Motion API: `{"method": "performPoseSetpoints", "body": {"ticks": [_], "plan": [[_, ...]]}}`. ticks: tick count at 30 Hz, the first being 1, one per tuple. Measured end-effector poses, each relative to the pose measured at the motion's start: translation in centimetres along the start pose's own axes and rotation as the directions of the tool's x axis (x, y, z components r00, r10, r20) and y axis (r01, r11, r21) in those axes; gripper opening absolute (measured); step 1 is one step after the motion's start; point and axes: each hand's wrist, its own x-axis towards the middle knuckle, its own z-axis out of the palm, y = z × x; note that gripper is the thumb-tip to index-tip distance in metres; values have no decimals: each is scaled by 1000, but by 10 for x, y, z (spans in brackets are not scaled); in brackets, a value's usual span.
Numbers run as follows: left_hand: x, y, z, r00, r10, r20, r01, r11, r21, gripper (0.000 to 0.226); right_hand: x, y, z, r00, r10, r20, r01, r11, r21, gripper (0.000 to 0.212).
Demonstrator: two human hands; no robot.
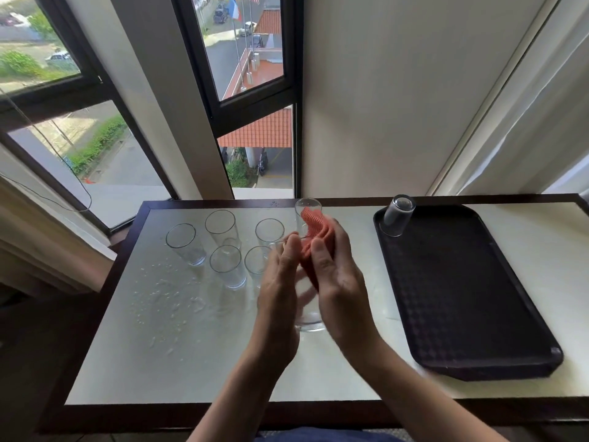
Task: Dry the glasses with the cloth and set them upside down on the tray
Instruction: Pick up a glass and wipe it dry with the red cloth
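Observation:
I hold a clear glass between my hands above the middle of the white table; its base points toward me. My left hand grips its side. My right hand presses an orange cloth against it. Several more clear glasses stand upright at the back left, among them one at the far left and one just behind the cloth. One glass stands upside down in the far left corner of the black tray on the right.
Water drops lie on the table left of my hands. A dark wooden frame edges the table. Windows and a wall rise right behind the table's far edge.

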Motion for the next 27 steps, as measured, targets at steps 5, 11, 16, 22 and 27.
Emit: {"method": "performPoseSetpoints", "body": {"ticks": [5,11,16,22,27], "plan": [[2,7,-2,1000,2,9,-1,997,-76,69,-27,8,4,997,-80,4,80,994,-71,66],[0,-6,6,994,65,-83,-58,995,81,34,17,16,-4,986,163,27,-165,970,177,51],[1,-8,4,995,88,-55,-81,990,114,78,-16,12,0,995,96,27,-98,991,92,51],[4,-9,2,994,102,-44,-95,985,143,52,-15,16,-5,988,152,-36,-146,980,134,54],[8,-13,6,1000,0,4,0,993,115,59,-8,22,-5,972,235,-30,-227,960,166,51]]}}
